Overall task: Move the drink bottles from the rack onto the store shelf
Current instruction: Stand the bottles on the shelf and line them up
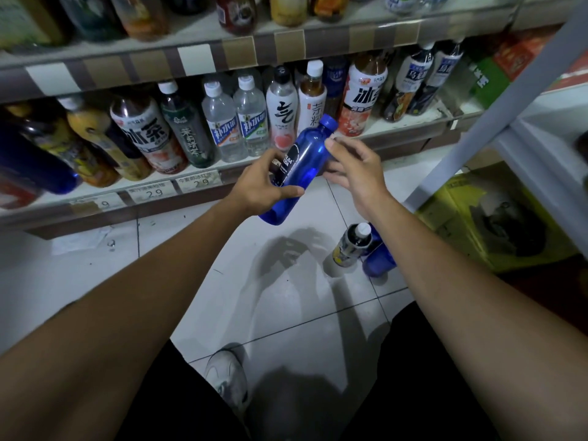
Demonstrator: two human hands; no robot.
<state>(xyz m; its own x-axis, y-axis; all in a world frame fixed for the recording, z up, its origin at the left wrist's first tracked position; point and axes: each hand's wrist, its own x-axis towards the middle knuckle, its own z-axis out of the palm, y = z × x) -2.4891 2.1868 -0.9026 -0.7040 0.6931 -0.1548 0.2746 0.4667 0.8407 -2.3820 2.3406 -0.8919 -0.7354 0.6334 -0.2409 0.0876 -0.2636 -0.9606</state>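
Observation:
A blue bottle (307, 157) with a blue cap and a black label is tilted in mid-air in front of the lower store shelf (95, 195). My left hand (265, 186) grips its lower half around the label. My right hand (353, 163) touches its upper part near the neck, fingers spread and only lightly on it. On the floor below stand a white-capped bottle (351, 245) with a dark label and another blue bottle (378, 257), partly hidden behind my right forearm.
The lower shelf holds a row of several tea and water bottles (219, 122), with price tags along its front edge. An upper shelf (254, 49) carries more drinks. A grey metal rack (509, 122) stands at right over a yellow cardboard box (496, 218). White tiled floor below.

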